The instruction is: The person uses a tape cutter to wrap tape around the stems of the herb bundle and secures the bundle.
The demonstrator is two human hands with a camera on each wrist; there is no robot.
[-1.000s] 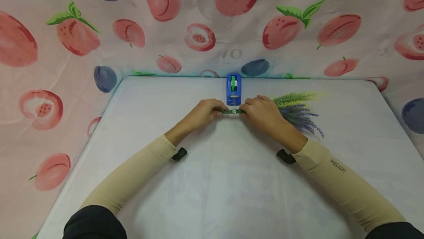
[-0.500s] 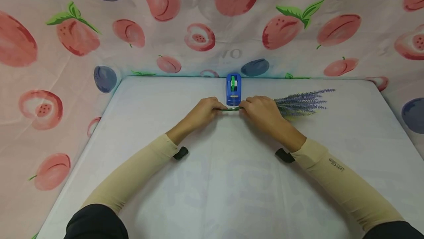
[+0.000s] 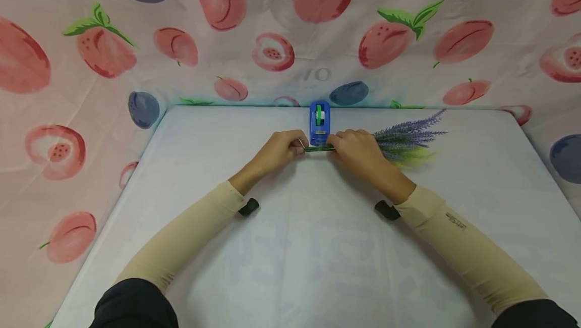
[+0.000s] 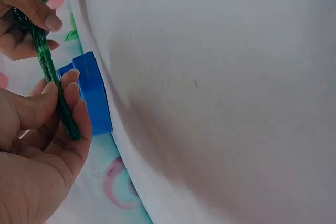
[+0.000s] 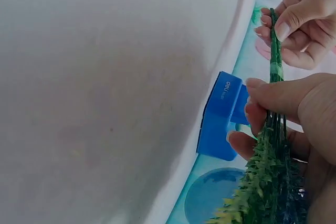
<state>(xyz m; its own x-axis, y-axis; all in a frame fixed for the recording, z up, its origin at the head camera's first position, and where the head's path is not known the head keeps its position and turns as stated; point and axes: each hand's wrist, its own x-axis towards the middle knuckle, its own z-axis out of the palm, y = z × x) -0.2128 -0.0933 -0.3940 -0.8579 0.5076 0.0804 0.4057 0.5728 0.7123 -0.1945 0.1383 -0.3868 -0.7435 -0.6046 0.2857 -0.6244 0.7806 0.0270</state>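
A bunch of artificial lavender, purple and yellow-green, lies sideways between my hands with its heads to the right. My right hand grips the green stems just below the heads. At the stem ends, my left hand pinches the bundle between thumb and fingers. In the left wrist view, the stems are pressed together, with a shiny band around them. That glossy band also shows between both hands in the right wrist view, on the stems. Part of the bunch is hidden behind the right hand.
A blue tape dispenser with a green-cored roll stands just beyond the hands, near the back edge of the white table. Behind the table hangs a fruit-patterned cloth. Dark wrist-camera pieces jut out under the forearms.
The flower bunch has turned about its stems: the yellow-green heads were on the far side and now lie nearer. The left fingers have shifted their pinch slightly; the dispenser stays put.
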